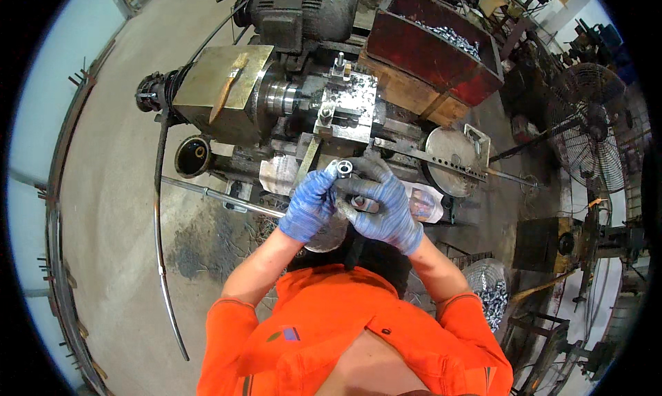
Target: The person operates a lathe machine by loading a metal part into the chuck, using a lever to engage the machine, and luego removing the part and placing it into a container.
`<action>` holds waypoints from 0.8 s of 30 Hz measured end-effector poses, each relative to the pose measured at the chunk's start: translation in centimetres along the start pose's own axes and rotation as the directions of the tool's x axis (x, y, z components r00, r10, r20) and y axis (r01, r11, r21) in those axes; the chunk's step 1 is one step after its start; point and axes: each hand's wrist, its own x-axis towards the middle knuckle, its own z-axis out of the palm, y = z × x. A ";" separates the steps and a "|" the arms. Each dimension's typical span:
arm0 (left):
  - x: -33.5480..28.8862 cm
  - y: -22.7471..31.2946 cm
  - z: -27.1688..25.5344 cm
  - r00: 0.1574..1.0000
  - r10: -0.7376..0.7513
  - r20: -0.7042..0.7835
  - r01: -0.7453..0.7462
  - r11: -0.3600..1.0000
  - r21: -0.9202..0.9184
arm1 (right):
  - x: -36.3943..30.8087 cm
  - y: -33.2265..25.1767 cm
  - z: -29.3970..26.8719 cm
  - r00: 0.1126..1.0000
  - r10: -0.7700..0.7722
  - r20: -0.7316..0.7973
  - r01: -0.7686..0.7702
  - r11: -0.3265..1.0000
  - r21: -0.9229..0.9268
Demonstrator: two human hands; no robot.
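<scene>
Both hands wear blue knitted gloves darkened with grime and meet in front of my chest, just short of the lathe. A small shiny metal fitting [344, 167] with a round hole in its end is between them. My left hand [309, 204] pinches the fitting from the left, fingers closed. My right hand [387, 208] curls round it from the right, its fingertips against it. A second small metal piece [363, 203] shows under the right hand's fingers, mostly hidden by them. Beyond the hands lies the lathe's bright tool slide [355, 106], beside the chuck [281, 98].
On the headstock cover [200, 68] lies a wooden-handled brush [224, 96]. A red bin [427, 54] of metal parts stands far right, a wire basket [488, 285] of parts near right. A metal bar [227, 198] reaches in from the left; a fan [588, 128] stands at right.
</scene>
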 end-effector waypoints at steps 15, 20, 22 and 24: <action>-2.8 6.8 -3.2 0.970 0.066 -0.236 0.022 0.936 0.352 | 2.4 4.2 -6.0 0.998 0.068 -0.012 -0.069 0.988 -0.137; -4.6 13.4 -8.9 0.807 0.526 -0.269 -0.127 0.599 0.791 | 9.9 10.8 -15.3 0.973 0.074 -0.219 -0.152 0.919 -0.365; -3.8 14.6 -10.4 0.685 0.680 -0.262 -0.132 0.469 0.874 | 13.2 12.1 -17.8 0.939 -0.046 -0.341 -0.237 0.633 -0.737; -2.8 15.7 -10.5 0.616 0.775 -0.140 -0.074 0.234 0.969 | 14.6 10.2 -17.0 0.907 -0.189 -0.376 -0.196 0.600 -0.775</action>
